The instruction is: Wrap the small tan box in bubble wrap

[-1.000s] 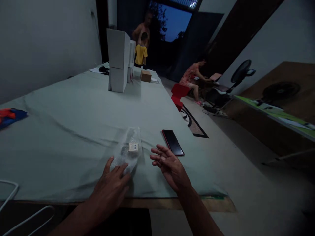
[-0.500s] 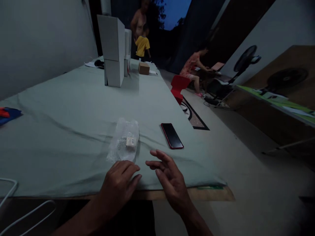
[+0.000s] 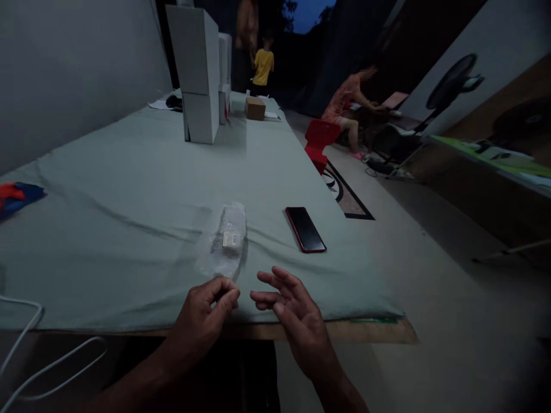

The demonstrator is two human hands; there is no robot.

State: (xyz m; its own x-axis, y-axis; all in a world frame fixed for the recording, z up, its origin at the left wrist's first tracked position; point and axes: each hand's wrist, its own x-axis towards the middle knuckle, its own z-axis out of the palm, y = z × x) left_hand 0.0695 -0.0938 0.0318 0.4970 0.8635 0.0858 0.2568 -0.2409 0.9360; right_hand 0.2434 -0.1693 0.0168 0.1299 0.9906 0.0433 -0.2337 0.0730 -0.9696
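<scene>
A clear bubble-wrap bag (image 3: 230,217) lies on the cloth-covered table, with a small pale box (image 3: 231,240) bearing a printed label in or on it. My left hand (image 3: 206,310) is at the near end of the wrap, thumb and fingers pinched together. Whatever is between those fingertips is hidden, and I cannot tell if they grip the wrap's edge. My right hand (image 3: 297,318) hovers over the table's front edge, fingers spread and holding nothing. Beyond it lies a dark-screened phone (image 3: 305,230) with a red edge.
Tall white boxes (image 3: 196,74) and a small brown carton (image 3: 255,108) stand farther back on the table (image 3: 129,172). Blue and orange cloth (image 3: 21,198) lies left. A white cable (image 3: 64,355) hangs at lower left. Several people are beyond, one seated by a red chair (image 3: 321,140).
My left fingers have closed into a pinch. The bubble wrap looks narrower and more folded. My right hand stays spread with its fingers slightly shifted. The whole view has tilted slightly down.
</scene>
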